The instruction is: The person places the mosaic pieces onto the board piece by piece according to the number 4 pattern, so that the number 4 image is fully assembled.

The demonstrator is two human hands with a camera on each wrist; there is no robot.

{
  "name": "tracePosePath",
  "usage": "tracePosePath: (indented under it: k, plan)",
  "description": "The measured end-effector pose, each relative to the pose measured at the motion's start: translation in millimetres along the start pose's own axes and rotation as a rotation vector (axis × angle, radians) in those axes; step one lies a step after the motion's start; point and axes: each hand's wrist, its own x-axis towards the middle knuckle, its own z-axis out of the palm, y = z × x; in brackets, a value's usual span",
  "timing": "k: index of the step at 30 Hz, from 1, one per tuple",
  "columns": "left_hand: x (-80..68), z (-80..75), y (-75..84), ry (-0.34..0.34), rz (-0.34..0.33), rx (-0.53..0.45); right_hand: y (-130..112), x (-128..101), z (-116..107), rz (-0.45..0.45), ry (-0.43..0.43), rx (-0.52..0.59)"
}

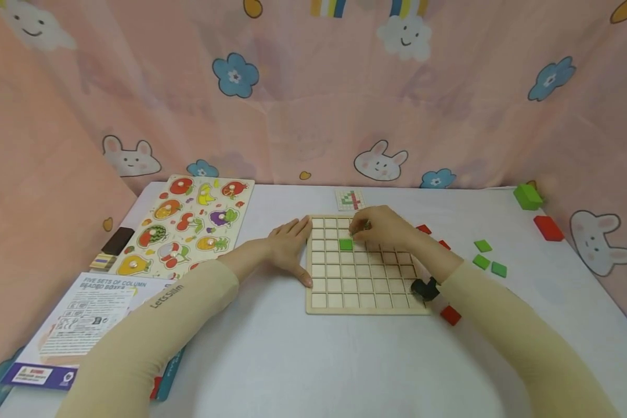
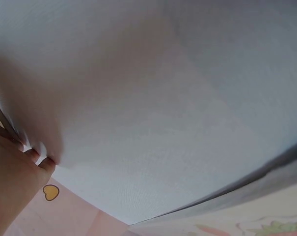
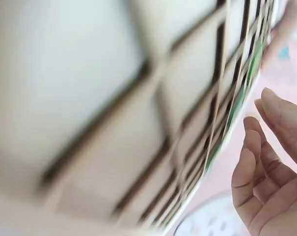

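A square wooden grid board (image 1: pixel 366 310) lies on the white table, with a green tile (image 1: pixel 346 244) in one of its cells. In the right wrist view several green patches, such as the green tile (image 3: pixel 255 61), show along the grid. At the board's left edge rests my left hand (image 1: pixel 291 247), fingers spread and thumb along the rim. Over the board's upper part is my right hand (image 1: pixel 378 226), covering some cells. Its thumb and fingers are bent with a gap between the tips, and no tile shows between them in the right wrist view.
Behind the board lies a small pattern card (image 1: pixel 350 200). Loose green tiles (image 1: pixel 483 246) and red tiles (image 1: pixel 450 315) lie to the right; green (image 1: pixel 528 197) and red blocks (image 1: pixel 548 228) sit farther off. At left are a fruit puzzle (image 1: pixel 188 220) and a printed box (image 1: pixel 83 319).
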Motion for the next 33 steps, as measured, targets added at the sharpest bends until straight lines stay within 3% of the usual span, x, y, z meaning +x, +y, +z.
tracePosePath:
  k: [4, 9, 13, 18, 23, 33]
  plan:
    - [-0.1, 0.7, -0.5, 0.000, -0.003, 0.007, 31, -15, -21, 0.033, 0.039, -0.007]
    - [-1.0, 1.1, -0.8, -0.002, -0.011, 0.009, 80, -44, -49, 0.173, 0.037, -0.046]
    - [-1.4, 1.6, -0.9, -0.001, -0.011, 0.000, 116, -72, -68, 0.287, -0.011, -0.065]
    - [-1.1, 1.8, -1.2, 0.005, -0.008, 0.003, 152, -104, -87, 0.355, -0.099, -0.044]
    - [-0.6, 2.2, -1.4, 0.004, -0.013, 0.004, 168, -122, -96, 0.385, -0.177, 0.020]
    - [1.1, 1.9, -0.7, 0.009, -0.002, 0.009, 178, -127, -96, 0.396, -0.164, 0.020]
